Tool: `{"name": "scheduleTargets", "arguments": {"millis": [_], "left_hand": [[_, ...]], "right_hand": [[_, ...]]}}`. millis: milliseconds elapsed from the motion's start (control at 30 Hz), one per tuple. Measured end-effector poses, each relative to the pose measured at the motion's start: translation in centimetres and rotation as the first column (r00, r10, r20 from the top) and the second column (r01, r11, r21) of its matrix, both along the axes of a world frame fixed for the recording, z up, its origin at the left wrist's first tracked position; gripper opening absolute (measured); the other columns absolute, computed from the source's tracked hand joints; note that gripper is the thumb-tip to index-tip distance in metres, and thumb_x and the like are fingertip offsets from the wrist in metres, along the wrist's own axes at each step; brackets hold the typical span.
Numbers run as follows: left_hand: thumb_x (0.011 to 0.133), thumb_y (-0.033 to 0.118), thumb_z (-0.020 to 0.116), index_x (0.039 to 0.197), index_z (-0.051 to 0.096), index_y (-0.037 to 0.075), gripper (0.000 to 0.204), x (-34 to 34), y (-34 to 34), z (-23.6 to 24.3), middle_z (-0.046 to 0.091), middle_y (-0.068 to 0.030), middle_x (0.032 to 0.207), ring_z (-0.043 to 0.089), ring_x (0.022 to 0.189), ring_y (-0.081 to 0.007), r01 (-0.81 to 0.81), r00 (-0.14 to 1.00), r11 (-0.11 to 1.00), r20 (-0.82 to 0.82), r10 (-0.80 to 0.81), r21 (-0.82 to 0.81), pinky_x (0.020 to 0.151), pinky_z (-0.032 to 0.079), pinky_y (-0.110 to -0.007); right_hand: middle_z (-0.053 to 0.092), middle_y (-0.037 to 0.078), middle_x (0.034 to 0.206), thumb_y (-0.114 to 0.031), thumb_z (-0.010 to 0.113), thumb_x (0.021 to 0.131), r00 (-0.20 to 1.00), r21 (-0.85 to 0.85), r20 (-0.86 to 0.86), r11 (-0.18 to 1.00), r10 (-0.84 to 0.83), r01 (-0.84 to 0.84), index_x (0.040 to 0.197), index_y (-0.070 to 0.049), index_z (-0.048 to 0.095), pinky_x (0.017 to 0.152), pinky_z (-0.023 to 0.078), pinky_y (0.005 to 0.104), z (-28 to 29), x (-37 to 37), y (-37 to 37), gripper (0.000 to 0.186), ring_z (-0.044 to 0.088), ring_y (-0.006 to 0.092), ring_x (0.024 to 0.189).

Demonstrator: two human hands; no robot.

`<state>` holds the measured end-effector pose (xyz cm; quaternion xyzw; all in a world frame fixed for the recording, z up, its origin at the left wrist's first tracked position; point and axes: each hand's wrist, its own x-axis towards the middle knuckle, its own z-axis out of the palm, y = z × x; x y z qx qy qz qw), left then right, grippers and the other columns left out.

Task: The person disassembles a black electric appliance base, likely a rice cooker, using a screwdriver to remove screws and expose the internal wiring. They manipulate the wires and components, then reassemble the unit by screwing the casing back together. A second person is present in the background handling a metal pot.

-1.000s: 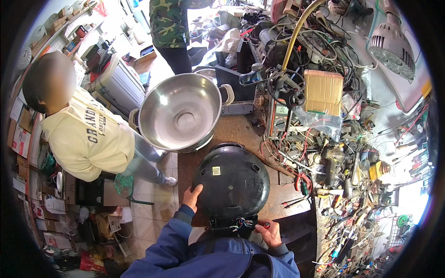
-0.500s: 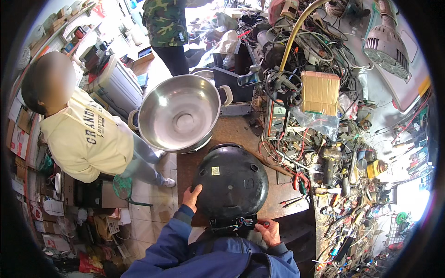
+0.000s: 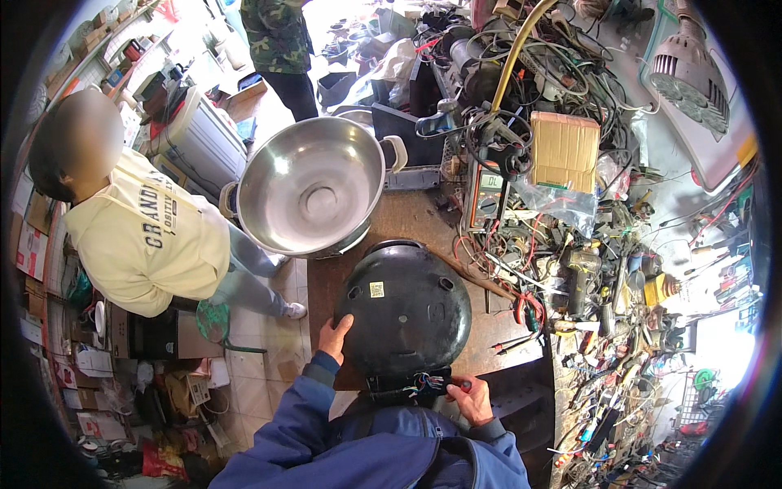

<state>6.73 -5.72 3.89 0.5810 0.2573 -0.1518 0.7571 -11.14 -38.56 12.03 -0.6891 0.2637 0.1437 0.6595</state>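
Left hand [image 3: 334, 338] spread flat on left rim of black round cooker base [image 3: 405, 314]. Right hand [image 3: 470, 397] pinches wire bundle [image 3: 423, 381] at near edge, nearer hand.

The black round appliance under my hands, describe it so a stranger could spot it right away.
On the brown workbench, nearest the person, sits the black round appliance, left hand on its rim. Unlike the shiny steel pot behind it, it is dark, domed, with coloured wires at its near edge.
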Motion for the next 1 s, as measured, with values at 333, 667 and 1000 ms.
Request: {"name": "scheduleTargets", "arguments": {"millis": [333,667,1000], "left_hand": [[0.079,0.042,0.090,0.138,0.055,-0.004,0.082,0.0,-0.5,1.7,0.065,-0.0142,0.130,0.063,0.115,-0.0244,-0.018,1.000,1.000,-0.008,0.018,0.023,0.102,0.051,-0.039],[0.081,0.041,0.090,0.137,0.056,-0.003,0.078,0.0,-0.4,0.7,0.066,-0.0131,0.128,0.063,0.115,-0.0232,-0.025,1.000,0.999,-0.016,0.025,0.020,0.101,0.051,-0.039],[0.082,0.042,0.089,0.137,0.056,-0.002,0.078,0.0,-0.8,1.6,0.066,-0.0131,0.129,0.063,0.115,-0.0234,-0.024,1.000,1.000,-0.013,0.024,-0.019,0.101,0.051,-0.039]], "right_hand": [[0.075,0.013,0.082,-0.011,0.073,0.090,1.000,0.108,0.008,0.994,0.006,-0.006,0.107,0.011,0.071,0.068,0.058,0.0307,-1.2,0.3,-0.8,0.028,0.071,0.0170,0.071],[0.073,0.008,0.077,-0.013,0.077,0.088,0.995,-0.125,0.094,0.992,0.017,-0.005,0.109,0.006,0.073,0.064,0.055,0.0285,-1.7,-1.0,0.4,0.028,0.068,0.0126,0.069],[0.072,0.009,0.084,0.001,0.077,0.088,0.981,0.248,0.065,0.956,-0.181,0.160,0.113,0.010,0.070,0.064,0.056,0.0280,-1.7,-0.9,0.4,0.028,0.067,0.0136,0.071]]}}
